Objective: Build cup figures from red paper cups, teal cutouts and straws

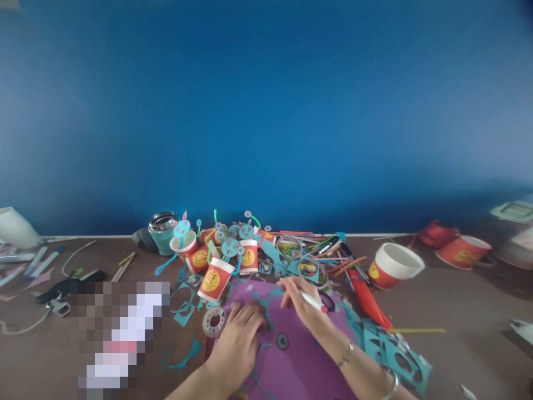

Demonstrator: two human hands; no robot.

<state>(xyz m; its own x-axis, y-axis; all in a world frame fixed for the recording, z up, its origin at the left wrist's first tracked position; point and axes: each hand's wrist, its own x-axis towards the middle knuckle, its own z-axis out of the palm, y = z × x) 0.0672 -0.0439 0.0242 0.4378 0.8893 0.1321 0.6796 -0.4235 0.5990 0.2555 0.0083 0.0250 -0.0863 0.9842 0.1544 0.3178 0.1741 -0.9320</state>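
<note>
My right hand (303, 315) holds a white marker (311, 301) with a red end, low over a purple sheet (300, 369). Flat on the left side of that sheet lies my left hand (238, 341), its fingers stretched out and slightly bent. Between the hands, a small blue-green paper disc (282, 340) with a dark outline and a heart-like mark rests on the purple. A roll of clear tape (214, 321) sits just left of my left hand. Beyond it, a red-and-white paper cup (215, 280) leans, a blue paper face (230, 248) near its top.
More decorated cups stand behind, beside a teal thermos (162, 233). Cut blue paper scraps (402, 361) and a red pouch (368, 300) lie to the right, near a large paper cup (393, 265). Keys (60, 307) and markers (45, 264) are at left. A blue wall (266, 111) closes the back.
</note>
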